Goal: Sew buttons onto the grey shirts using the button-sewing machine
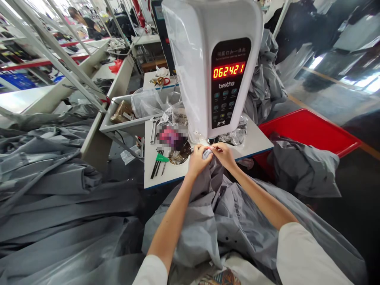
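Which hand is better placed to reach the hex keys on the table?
Left, probably. The left hand pinches the grey fabric garment beside the dark hex keys with the green tag, which lie to its left on the white table. The right hand would have to cross over.

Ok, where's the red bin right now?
In the head view the red bin sits to the right of the white machine table, past the right hand, with grey fabric draped over its near edge.
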Tool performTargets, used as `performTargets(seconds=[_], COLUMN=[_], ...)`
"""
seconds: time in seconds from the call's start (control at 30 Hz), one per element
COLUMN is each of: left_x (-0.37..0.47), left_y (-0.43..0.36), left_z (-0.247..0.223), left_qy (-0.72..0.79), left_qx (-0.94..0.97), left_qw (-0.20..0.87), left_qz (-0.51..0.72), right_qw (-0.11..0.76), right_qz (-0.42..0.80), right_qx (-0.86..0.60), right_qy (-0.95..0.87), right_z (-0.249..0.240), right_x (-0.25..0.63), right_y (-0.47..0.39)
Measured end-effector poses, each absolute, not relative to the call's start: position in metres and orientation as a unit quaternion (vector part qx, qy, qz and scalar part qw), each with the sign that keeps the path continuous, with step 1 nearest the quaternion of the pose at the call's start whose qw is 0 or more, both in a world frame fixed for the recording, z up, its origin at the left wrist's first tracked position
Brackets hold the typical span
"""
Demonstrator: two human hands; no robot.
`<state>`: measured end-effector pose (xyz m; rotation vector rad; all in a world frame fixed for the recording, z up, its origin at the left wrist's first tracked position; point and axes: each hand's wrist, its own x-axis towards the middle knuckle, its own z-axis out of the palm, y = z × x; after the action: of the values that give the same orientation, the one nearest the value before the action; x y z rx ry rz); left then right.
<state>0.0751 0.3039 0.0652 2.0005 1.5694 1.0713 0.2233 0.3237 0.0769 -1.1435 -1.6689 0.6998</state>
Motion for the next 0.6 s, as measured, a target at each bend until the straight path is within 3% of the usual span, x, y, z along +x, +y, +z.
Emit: performTargets(seconds=[0.27,0.6], left_x=[0.076,0.075], left_y=[0.305,0.303], left_z=[0.064,0.064], left_qy=[0.558,0.555], left_qx=[0.707,0.710], left_qw=[0.189,0.188], left_qz=[0.390,0.390], right_qw=[0.474,0.352], right_qz=[0.270,0.068], right_qx=[-0.454,-0.433], right_qy=[-0.705,-0.827], right_z=[0.080,0.080], right_x=[0.225,0.232], right_y=[0.320,0.300])
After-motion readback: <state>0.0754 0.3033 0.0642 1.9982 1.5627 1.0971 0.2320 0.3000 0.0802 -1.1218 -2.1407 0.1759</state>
